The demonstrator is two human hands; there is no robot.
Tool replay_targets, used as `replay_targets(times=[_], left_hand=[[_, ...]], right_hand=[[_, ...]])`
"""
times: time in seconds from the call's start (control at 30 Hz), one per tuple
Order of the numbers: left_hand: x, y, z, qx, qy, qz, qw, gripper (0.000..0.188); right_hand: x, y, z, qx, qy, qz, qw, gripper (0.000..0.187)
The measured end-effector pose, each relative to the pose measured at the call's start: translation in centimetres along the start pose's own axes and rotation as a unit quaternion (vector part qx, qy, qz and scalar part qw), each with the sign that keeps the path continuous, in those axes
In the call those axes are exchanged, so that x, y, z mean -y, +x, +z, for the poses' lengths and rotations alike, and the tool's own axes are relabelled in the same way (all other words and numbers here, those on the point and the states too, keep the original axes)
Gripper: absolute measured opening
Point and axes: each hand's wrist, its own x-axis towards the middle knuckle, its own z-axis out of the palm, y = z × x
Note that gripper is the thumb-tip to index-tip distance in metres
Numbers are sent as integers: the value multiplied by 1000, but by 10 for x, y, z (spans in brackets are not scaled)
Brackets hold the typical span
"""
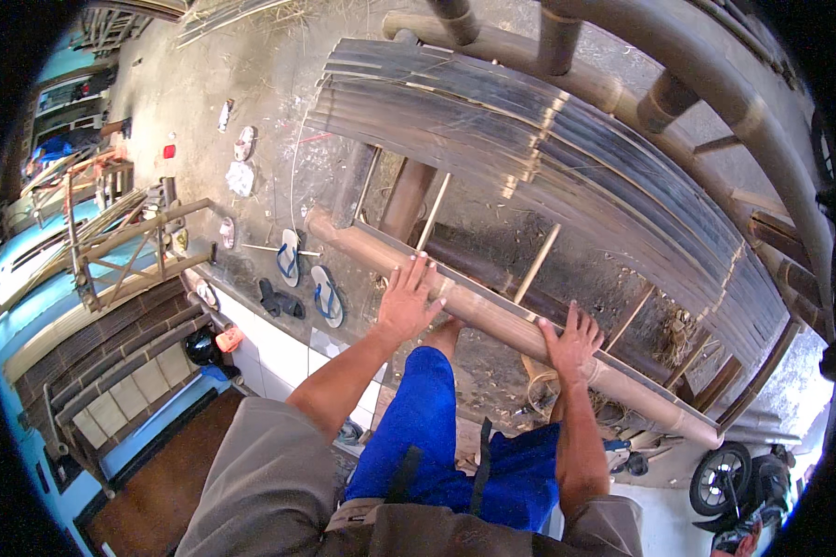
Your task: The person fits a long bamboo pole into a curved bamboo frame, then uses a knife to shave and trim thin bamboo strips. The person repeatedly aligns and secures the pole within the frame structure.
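A long brown bamboo pole (492,311) runs in front of me, forming the near rail of a bamboo frame. My left hand (409,302) lies on top of it, fingers spread toward its far edge. Farther right along the same pole rests my right hand (571,348), its thumb apart from the outstretched fingers. Beyond the rail, thin cross sticks (537,265) span an uncovered gap. Dark split-bamboo slats (437,121) cover the far part of the frame, with a pale line of lashing across them.
A thick curved bamboo rail (659,37) borders the far side. Flip-flops (326,297) and dark sandals (280,299) lie on the ground left of me. A bamboo bench (130,390) stands at the lower left beside a helmet (202,346). A motorcycle wheel (721,478) is at the lower right.
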Motion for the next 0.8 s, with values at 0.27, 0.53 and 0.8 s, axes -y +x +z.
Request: replay_targets(times=[0.27, 0.53, 0.8], left_hand=[[0, -1, 4, -20, -57, 6, 998, 72], [15, -1, 10, -51, -138, 11, 989, 56], [60, 23, -10, -1, -399, -78, 914, 48]], right_hand=[[-13, 6, 8, 72, -23, 15, 997, 86], [-29, 12, 16, 120, -14, 40, 992, 94], [-22, 11, 22, 34, -159, 9, 987, 54]])
